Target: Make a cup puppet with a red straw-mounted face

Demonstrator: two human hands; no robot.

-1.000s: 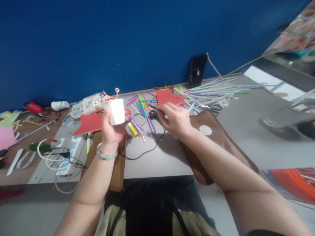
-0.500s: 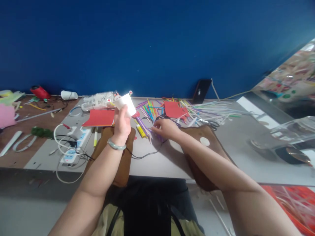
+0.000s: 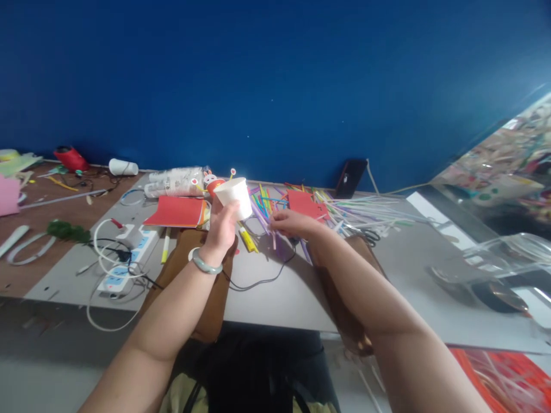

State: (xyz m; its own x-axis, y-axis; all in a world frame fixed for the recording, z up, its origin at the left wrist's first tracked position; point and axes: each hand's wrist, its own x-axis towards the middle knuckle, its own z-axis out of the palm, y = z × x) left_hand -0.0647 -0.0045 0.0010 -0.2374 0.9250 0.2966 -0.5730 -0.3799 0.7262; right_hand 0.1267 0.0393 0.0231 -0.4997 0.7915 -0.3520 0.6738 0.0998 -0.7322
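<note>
My left hand (image 3: 224, 228) is wrapped around a white paper cup (image 3: 236, 198), held above the table and tilted. A rabbit figure (image 3: 212, 181) with a red body shows behind the cup, along with small heart-tipped sticks (image 3: 233, 172). Whether the figure is fixed to the cup is hard to see. Over the near side of a pile of coloured pipe cleaners (image 3: 263, 202) is my right hand (image 3: 289, 222), its fingertips pinched together. Purple strips (image 3: 274, 236) lie right by those fingertips, and what the pinch holds is too small to make out.
On the left lie red paper (image 3: 175, 211), bagged cups (image 3: 176, 181) and a power strip (image 3: 129, 261) with tangled cables. A yellow glue tube or marker (image 3: 247, 240) lies between my hands. Scissors (image 3: 368, 236), a leaning phone (image 3: 350, 178) and a clear container (image 3: 486, 258) are to the right.
My left hand has turned the cup and brought it slightly right, so more of the rabbit figure shows. My right hand stays pinched by the pipe cleaners. The view has shifted a little.
</note>
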